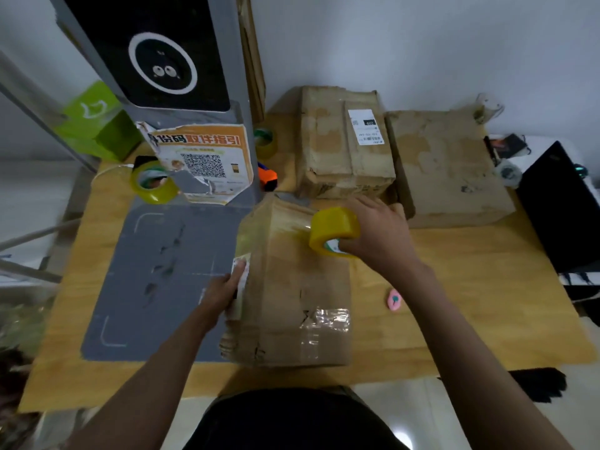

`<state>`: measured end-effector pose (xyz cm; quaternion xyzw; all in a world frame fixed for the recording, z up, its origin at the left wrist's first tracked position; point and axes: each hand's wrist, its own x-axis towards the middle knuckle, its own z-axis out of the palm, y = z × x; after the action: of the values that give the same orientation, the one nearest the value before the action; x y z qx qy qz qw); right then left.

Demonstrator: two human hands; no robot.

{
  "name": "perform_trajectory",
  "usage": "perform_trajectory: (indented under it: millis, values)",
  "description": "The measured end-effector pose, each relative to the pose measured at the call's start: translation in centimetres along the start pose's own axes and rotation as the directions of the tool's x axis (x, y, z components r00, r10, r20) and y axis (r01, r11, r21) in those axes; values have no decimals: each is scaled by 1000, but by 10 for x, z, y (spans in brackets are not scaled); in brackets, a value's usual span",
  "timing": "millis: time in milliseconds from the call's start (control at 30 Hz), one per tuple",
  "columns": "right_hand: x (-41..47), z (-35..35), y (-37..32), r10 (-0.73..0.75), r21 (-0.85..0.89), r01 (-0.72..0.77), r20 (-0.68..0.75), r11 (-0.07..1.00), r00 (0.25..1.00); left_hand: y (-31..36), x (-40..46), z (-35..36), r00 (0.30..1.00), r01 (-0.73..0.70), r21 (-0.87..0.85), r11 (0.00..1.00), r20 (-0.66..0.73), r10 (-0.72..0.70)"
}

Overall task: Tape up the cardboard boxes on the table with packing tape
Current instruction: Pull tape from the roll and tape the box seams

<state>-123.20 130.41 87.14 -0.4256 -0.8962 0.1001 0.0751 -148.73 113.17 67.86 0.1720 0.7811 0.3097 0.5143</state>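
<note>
A: Entry. Cardboard box [298, 287] lies near the front middle of the wooden counter [470, 287], its left edge over a grey mat [156, 274]. Old clear tape patch on its near right top; a pale strip of yellowish tape runs across its far end.

B: Hands?

A: Right hand [380, 235] grips the yellow tape roll [334, 230] at the box's far right edge, fingers curled through the core. Left hand [227, 290] presses the box's left side, fingers laid over a small white label there; label text unreadable.

B: Other boxes?

A: Two at the back. The middle box [344, 144] carries a white shipping label [366, 126] reading "220" on a black patch; remaining print too small. A flatter box [451, 167] sits just to its right.

B: Surroundings?

A: Small pink cutter [394, 299] on the counter right of the near box. A second tape roll [152, 183] at the mat's far left, a third [265, 141] behind the grey kiosk [168, 60]. The kiosk bears a torn orange poster [201, 160] with Chinese characters, mirrored, and a QR code. Green carton [97, 121] far left.
</note>
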Motion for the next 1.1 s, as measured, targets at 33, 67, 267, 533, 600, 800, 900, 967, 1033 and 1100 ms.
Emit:
perform_trajectory:
  millis: [33, 67, 267, 533, 600, 800, 900, 967, 1033, 1100]
  values:
    - [1, 3, -3, -29, 23, 29, -18, 999, 999, 4, -2, 6, 994, -45, 30, 999, -99, 48]
    - [2, 7, -6, -53, 43, 54, -29, 998, 998, 12, -6, 10, 978, -109, 26, 994, -175, 112]
    - [19, 28, -20, -190, 93, 194, -46, 977, 981, 55, -14, -9, 790, -510, 120, 852, -326, 519]
    - [34, 55, -36, -210, 545, 204, -51, 814, 976, 87, 0, -15, 672, -697, 378, 610, 47, 739]
    - [29, 69, -33, -104, 627, 139, -92, 766, 990, 81, 8, -16, 653, -688, 508, 518, 123, 747]
    - [21, 93, -34, 67, 713, -44, -4, 700, 998, 82, 1, -8, 748, -545, 639, 543, 78, 659]
    - [30, 83, -28, 44, 692, -24, -11, 722, 999, 87, -2, -9, 782, -505, 662, 554, 80, 618]
    - [31, 73, -20, 19, 671, -12, -3, 742, 1000, 88, -3, -11, 789, -500, 675, 542, 97, 606]
    - [27, 58, -7, 37, 667, -1, -41, 745, 998, 89, -5, -11, 795, -497, 670, 551, 99, 598]
    - [22, 40, 13, 92, 635, 17, -138, 772, 986, 93, -9, -11, 809, -484, 659, 576, 87, 581]
